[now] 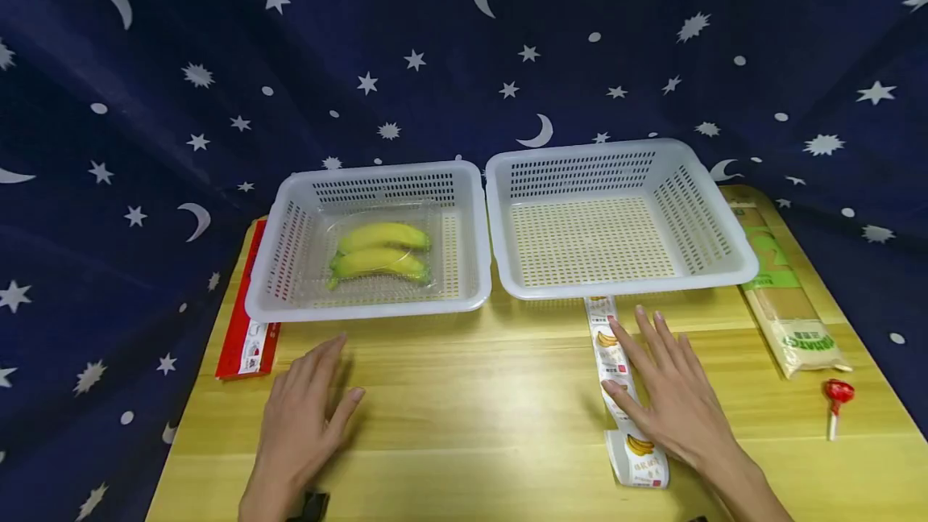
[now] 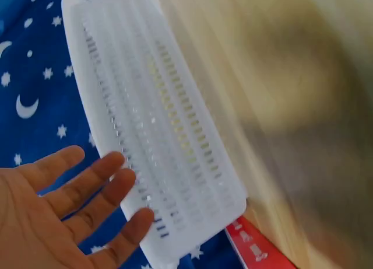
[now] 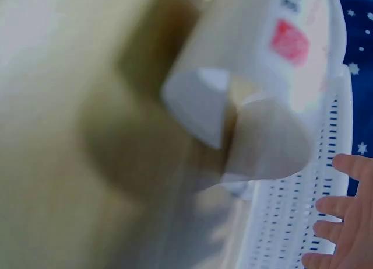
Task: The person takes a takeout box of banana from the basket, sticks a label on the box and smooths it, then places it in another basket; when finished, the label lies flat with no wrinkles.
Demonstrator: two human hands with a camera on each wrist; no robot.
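My left hand [image 1: 300,413] is spread loosely over the table in front of the left basket, fingers extended and holding nothing. On the other side, my right hand [image 1: 670,397] has its fingers spread beside and partly over a strip of banana stickers [image 1: 611,349]; whether it touches the strip I cannot tell. The strip's near end curls up, and its far end runs to the right basket's front edge. Two bananas [image 1: 380,263] lie in a clear plastic tray [image 1: 312,272] inside the left white basket [image 1: 370,312]. In the left wrist view, the left hand [image 2: 76,205] shows straight fingers.
A second white basket [image 1: 631,288] stands at the back right. Beyond it lies a noodle packet [image 1: 786,304], with a red lollipop [image 1: 838,393] nearer me. A red packet [image 1: 246,345] sits partly behind the left basket. Dark star-patterned cloth [image 1: 435,39] hangs behind the table [image 1: 449,425].
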